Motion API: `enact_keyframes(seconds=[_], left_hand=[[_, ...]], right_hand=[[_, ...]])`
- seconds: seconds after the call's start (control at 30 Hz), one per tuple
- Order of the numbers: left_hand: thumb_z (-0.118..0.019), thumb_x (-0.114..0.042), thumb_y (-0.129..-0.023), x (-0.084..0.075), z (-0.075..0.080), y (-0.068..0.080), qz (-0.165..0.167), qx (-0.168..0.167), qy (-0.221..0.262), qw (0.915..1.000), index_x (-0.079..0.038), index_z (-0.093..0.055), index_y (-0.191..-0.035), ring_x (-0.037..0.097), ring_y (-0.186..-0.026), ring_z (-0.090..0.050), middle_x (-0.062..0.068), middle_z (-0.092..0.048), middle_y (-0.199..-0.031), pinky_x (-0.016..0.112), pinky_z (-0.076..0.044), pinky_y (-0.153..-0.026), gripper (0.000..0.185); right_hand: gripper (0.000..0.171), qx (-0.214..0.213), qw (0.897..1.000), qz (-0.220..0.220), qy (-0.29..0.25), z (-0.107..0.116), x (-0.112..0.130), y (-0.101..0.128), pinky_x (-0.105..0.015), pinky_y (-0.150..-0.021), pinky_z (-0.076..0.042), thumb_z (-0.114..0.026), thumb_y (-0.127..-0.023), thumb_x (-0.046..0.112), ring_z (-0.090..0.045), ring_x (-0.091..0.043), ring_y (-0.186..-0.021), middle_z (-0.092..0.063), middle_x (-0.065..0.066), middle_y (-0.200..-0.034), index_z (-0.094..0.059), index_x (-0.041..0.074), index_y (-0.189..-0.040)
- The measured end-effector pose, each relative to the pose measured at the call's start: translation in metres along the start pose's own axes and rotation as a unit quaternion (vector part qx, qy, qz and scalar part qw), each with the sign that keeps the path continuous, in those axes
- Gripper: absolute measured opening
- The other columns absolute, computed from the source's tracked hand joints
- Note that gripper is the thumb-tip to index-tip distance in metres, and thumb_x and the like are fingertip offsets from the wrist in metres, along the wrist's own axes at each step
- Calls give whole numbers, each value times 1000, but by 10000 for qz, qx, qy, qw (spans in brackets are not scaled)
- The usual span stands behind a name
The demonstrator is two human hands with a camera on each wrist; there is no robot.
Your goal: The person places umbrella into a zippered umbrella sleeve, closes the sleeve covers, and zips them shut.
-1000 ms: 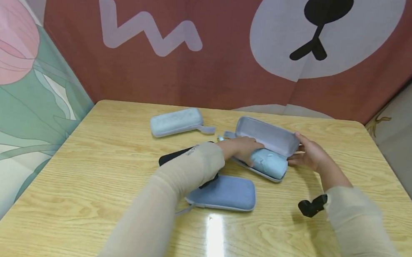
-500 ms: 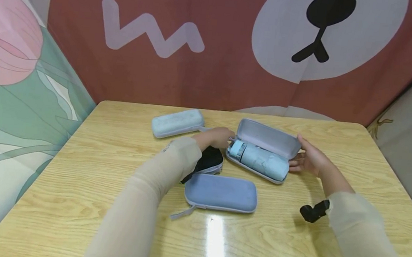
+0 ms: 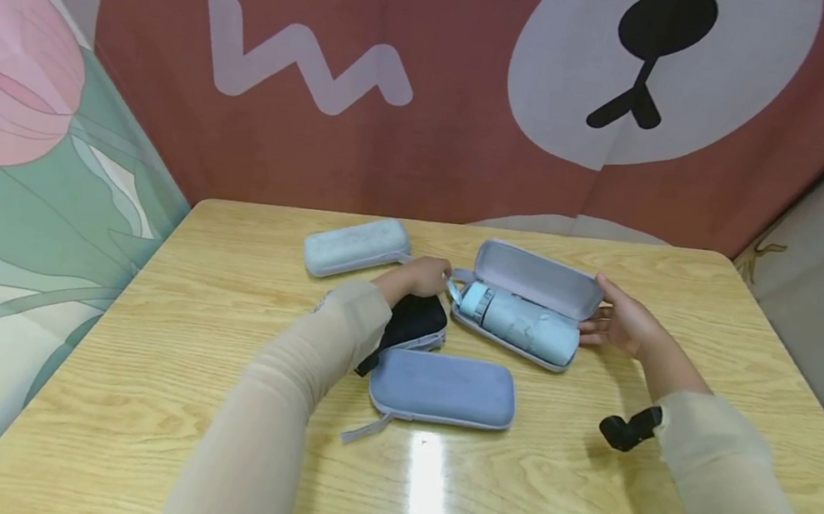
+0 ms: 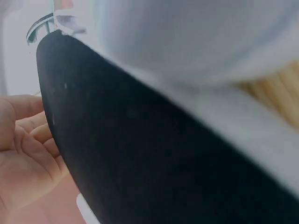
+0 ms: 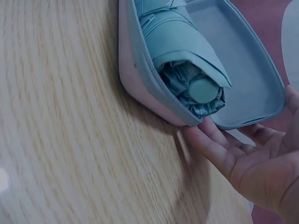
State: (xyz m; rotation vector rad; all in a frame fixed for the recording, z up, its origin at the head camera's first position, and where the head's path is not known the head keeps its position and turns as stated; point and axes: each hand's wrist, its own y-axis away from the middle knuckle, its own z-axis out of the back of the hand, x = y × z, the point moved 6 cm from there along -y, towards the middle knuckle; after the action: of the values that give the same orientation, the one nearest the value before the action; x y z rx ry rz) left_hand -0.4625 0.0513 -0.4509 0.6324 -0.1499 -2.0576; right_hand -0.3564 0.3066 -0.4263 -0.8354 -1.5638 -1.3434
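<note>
A folded light-blue umbrella [image 3: 526,323] lies in the open lavender zip case [image 3: 527,269], its lid raised at the back. My left hand [image 3: 425,275] is at the umbrella's handle end, fingertips pinching its light-blue wrist strap [image 3: 453,291]. In the left wrist view my left hand [image 4: 28,149] shows partly behind a large black case [image 4: 131,135]. My right hand [image 3: 626,320] is at the case's other end. In the right wrist view its thumb lies by the lid's edge and its fairly straight fingers [image 5: 212,147] touch the case's lower corner below the umbrella [image 5: 187,51].
A shut pale-blue case [image 3: 354,247] lies at the back left. The black case [image 3: 416,320] sits under my left forearm, against a shut blue case [image 3: 443,388] in front. A printed cloth [image 3: 437,159] hangs behind the wooden table [image 3: 546,489].
My left hand has drawn back leftward from over the umbrella to its strap, which now stretches up to the fingers. The right hand has stayed at the case's right end.
</note>
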Motion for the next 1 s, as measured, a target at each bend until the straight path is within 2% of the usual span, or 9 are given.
enact_keyframes(seconds=[0.03,0.07,0.1,0.17,0.5,0.63,0.73,0.83,1.0], left_hand=[[-36,-15,-91,-3,1,5,-105,-51,161,9998,-10,-44,-123,19,-114,-39,6,-44,-124,32,-34,-90,34],[-36,-13,-91,-13,7,19,-108,-32,342,9994,-8,-42,-126,20,-116,-37,7,-42,-126,33,-32,-91,35],[-37,-9,-91,-33,18,46,-47,4,423,9991,-6,-41,-127,20,-117,-36,8,-41,-128,33,-32,-92,36],[-38,-8,-90,-38,21,52,-164,-48,635,9978,-5,-40,-127,21,-116,-37,9,-41,-127,33,-33,-91,37],[-40,-9,-90,-46,22,50,-503,-249,1308,9898,-4,-45,-123,18,-110,-44,9,-48,-120,27,-39,-84,34],[-41,-10,-91,-49,22,50,-621,-355,1443,9869,-7,-47,-122,17,-109,-45,8,-50,-119,26,-39,-84,32],[-40,-9,-91,-51,22,52,-657,-414,1493,9857,-8,-49,-121,17,-109,-45,7,-50,-119,26,-39,-84,31],[-40,-8,-91,-52,22,52,-603,-485,1513,9855,-7,-50,-121,17,-108,-46,7,-51,-118,25,-39,-84,31],[-42,-9,-91,-51,21,48,-349,-623,1441,9870,-9,-52,-119,16,-106,-47,6,-54,-114,25,-39,-84,30]], right_hand=[[86,0,10000,-13,-56,0,0,0,-43,-75,-45,-29,-84,57,-53,-20,-76,-23,-30,-115,6,-4,-134],[85,8,10000,-23,-97,0,0,0,-43,-75,-45,-28,-85,56,-53,-20,-76,-23,-31,-115,7,-4,-134],[85,12,9999,-35,-149,-1,0,0,-43,-75,-45,-29,-85,56,-53,-20,-77,-22,-31,-116,7,-3,-134],[85,8,9996,-81,-255,-1,1,1,-43,-75,-45,-29,-85,55,-53,-20,-77,-21,-32,-118,9,-2,-135],[88,-110,9991,-213,-359,-2,6,2,-46,-78,-42,-32,-83,58,-53,-18,-76,-14,-32,-125,13,4,-136],[86,-113,9996,-151,-231,-4,10,-1,-45,-79,-42,-31,-83,57,-48,-24,-88,-11,-32,-128,11,5,-137],[87,-154,9995,-147,-212,-5,12,-3,-45,-79,-42,-33,-83,57,-38,-33,-100,-7,-34,-131,11,5,-137],[88,-188,9994,-154,-231,-5,13,-4,-45,-78,-42,-33,-82,58,-32,-37,-105,-3,-35,-133,10,5,-137],[88,-270,9993,-127,-215,-7,13,-6,-44,-79,-42,-35,-81,58,-34,-36,-104,-4,-33,-133,8,5,-137]])
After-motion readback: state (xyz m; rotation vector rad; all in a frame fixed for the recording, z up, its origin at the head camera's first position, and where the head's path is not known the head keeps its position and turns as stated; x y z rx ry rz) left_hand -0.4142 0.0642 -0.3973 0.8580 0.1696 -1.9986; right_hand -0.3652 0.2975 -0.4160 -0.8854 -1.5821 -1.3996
